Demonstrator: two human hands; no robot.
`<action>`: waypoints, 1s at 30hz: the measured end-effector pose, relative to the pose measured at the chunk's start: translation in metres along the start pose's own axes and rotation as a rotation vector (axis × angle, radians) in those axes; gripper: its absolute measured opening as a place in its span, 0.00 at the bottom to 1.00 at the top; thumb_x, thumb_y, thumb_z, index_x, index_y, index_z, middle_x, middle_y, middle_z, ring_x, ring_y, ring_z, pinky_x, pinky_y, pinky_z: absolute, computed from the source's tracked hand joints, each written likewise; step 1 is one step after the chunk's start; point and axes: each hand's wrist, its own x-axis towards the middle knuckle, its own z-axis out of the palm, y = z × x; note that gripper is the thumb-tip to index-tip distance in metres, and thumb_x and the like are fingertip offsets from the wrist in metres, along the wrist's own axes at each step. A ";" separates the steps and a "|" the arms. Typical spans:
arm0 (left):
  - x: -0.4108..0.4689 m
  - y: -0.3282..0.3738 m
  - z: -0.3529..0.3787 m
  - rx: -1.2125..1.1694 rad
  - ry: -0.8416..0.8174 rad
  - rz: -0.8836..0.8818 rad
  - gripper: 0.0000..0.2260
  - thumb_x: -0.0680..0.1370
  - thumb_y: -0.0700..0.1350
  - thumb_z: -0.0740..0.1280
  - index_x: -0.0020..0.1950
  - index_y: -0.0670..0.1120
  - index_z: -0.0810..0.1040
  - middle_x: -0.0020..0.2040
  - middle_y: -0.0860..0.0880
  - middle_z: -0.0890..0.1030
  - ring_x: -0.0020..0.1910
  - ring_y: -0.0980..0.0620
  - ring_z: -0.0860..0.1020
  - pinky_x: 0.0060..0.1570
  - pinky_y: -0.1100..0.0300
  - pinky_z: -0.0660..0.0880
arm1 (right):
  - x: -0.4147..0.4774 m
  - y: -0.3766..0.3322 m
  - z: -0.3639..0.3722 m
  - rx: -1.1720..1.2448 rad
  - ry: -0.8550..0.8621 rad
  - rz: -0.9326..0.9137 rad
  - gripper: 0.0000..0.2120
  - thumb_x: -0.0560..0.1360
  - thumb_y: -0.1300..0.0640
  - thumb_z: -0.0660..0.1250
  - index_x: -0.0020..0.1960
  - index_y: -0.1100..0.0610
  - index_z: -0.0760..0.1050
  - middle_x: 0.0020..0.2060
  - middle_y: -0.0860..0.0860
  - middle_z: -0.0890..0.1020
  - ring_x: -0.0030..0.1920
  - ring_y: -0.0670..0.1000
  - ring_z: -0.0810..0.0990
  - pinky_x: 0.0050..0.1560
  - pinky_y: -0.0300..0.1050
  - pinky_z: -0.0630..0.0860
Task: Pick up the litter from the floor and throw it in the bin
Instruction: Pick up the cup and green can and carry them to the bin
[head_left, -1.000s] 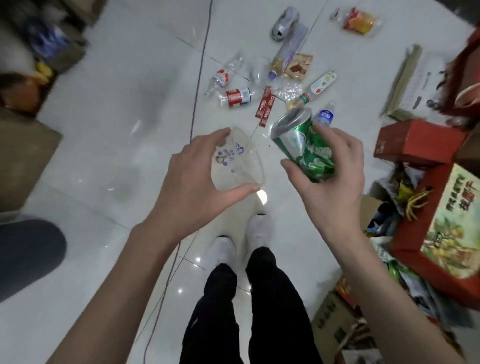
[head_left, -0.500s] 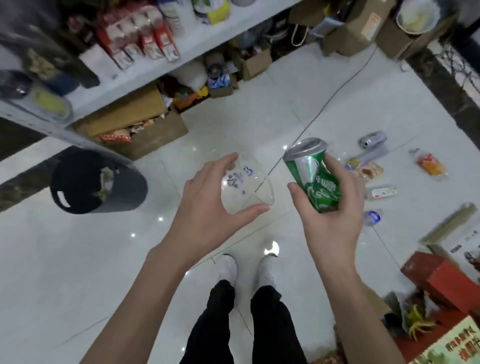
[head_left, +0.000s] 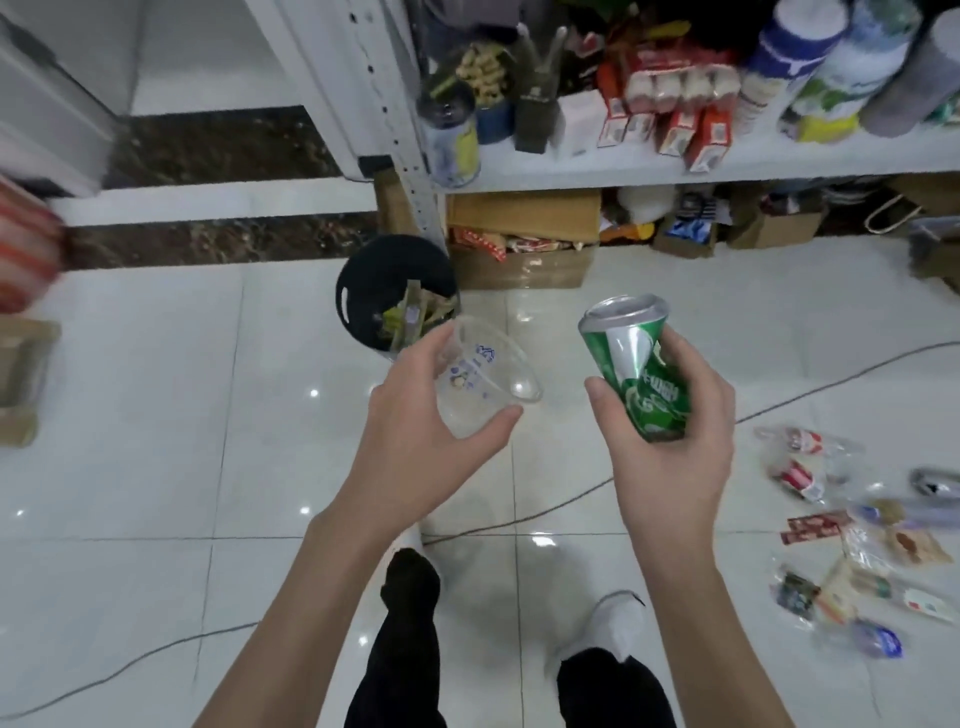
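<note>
Far centre: bin (head_left: 374, 260) holding wrappers (head_left: 410, 317). Left hand (head_left: 415, 431) curled round 1 cup (head_left: 483, 379), mouth rightward; right hand (head_left: 670, 447) curled round 1 can (head_left: 639, 374), top far-left.

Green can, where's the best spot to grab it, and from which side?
Around its lower body, coming in from the side. The green can is a round tube, tilted with its top away from the person, so fingers and thumb can wrap round it, as the right hand does now. Its upper part looks dented, so lower down is probably the firmer hold.
</note>
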 end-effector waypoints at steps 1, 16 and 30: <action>0.006 -0.014 -0.020 -0.015 0.014 -0.018 0.37 0.70 0.60 0.75 0.76 0.57 0.64 0.68 0.62 0.73 0.67 0.63 0.70 0.68 0.56 0.71 | -0.003 -0.004 0.024 -0.002 -0.010 -0.003 0.30 0.72 0.57 0.79 0.72 0.50 0.74 0.64 0.50 0.74 0.64 0.42 0.77 0.62 0.33 0.74; 0.130 -0.137 -0.164 -0.072 0.166 -0.204 0.32 0.70 0.62 0.75 0.70 0.63 0.65 0.62 0.62 0.74 0.62 0.60 0.74 0.64 0.53 0.73 | 0.016 -0.028 0.249 -0.041 -0.111 0.114 0.28 0.72 0.55 0.78 0.70 0.46 0.74 0.64 0.45 0.74 0.61 0.36 0.77 0.55 0.27 0.74; 0.236 -0.163 -0.150 -0.064 0.247 -0.292 0.35 0.75 0.58 0.72 0.77 0.52 0.63 0.72 0.53 0.67 0.65 0.58 0.71 0.61 0.62 0.70 | 0.103 0.027 0.334 -0.116 -0.216 0.194 0.31 0.68 0.44 0.80 0.68 0.44 0.74 0.61 0.39 0.74 0.66 0.41 0.76 0.67 0.42 0.75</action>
